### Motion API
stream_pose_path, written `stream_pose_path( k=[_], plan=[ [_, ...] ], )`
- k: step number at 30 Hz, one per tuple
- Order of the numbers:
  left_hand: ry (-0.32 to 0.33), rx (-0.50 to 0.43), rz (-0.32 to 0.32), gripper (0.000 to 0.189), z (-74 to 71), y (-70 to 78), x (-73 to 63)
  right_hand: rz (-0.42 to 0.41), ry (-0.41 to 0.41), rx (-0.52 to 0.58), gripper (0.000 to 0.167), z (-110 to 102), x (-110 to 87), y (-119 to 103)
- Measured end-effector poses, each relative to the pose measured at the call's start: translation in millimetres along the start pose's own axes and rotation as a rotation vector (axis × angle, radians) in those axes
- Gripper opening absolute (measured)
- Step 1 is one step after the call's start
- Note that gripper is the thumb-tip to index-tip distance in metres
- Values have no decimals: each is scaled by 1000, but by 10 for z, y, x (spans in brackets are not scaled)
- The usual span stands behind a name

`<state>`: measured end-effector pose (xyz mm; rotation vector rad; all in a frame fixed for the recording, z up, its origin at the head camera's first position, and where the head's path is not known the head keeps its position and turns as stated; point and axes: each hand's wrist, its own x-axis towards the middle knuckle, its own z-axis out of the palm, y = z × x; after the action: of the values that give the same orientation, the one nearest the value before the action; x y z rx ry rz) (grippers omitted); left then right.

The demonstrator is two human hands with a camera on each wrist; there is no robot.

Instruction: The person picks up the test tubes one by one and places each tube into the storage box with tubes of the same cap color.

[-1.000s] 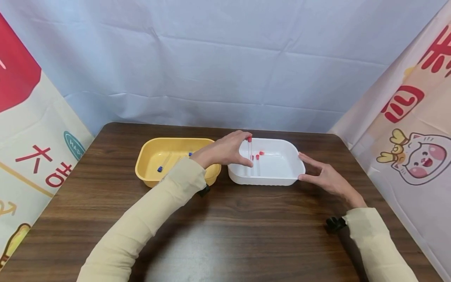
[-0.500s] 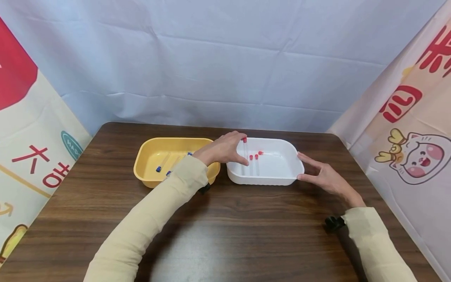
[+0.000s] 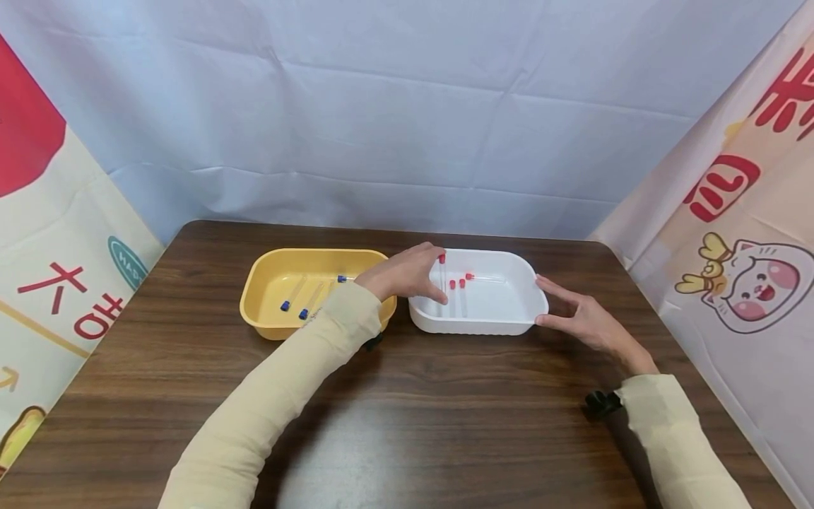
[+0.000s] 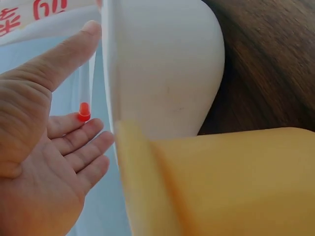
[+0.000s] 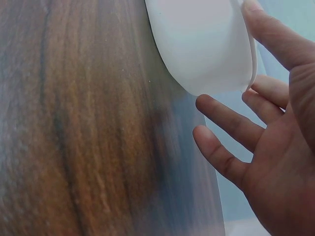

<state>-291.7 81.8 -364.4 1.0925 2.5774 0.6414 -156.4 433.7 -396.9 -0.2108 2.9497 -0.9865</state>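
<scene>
My left hand [image 3: 410, 273] is over the left end of the white basin [image 3: 477, 326]. Between its thumb and index finger it pinches a clear test tube [image 4: 85, 81] by the two ends, the red cap against the index finger. The other fingers are loosely extended. In the basin lie several similar tubes with red caps [image 3: 462, 283]. My right hand [image 3: 588, 319] rests its thumb and fingertips on the basin's right end, fingers spread and fairly straight, as the right wrist view also shows.
A yellow basin [image 3: 273, 332] stands just left of the white one, partly behind my left forearm. Test tubes with blue caps [image 3: 285, 306] lie inside it. Both basins stand on a dark wooden table [image 3: 445, 410]. A pale cloth [image 3: 394, 127] hangs behind the table.
My left hand has shifted slightly left and then lower into the white basin with the red-capped test tube. My right hand has stayed at the basin's right end.
</scene>
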Motion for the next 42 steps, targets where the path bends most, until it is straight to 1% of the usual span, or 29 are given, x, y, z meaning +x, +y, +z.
stream_pose_path(
  k=[7,18,21,27,31,42],
  plan=[
    [-12,63,-26,101,45,-11,37,-5,1,-3,82,6,0,8],
    [-7,190,19,97,101,-36,102,3,5,-8,82,0,-7,-3],
    [-12,211,17,97,116,-36,115,3,4,-3,82,-3,-11,-6],
    [-21,212,-10,97,149,-34,132,-1,2,-7,82,0,-10,-3],
    [-18,217,-11,97,171,-37,142,-3,0,-9,83,8,-10,0],
    [-17,187,-12,100,192,-38,143,7,-2,-8,83,4,-16,-3]
  ],
)
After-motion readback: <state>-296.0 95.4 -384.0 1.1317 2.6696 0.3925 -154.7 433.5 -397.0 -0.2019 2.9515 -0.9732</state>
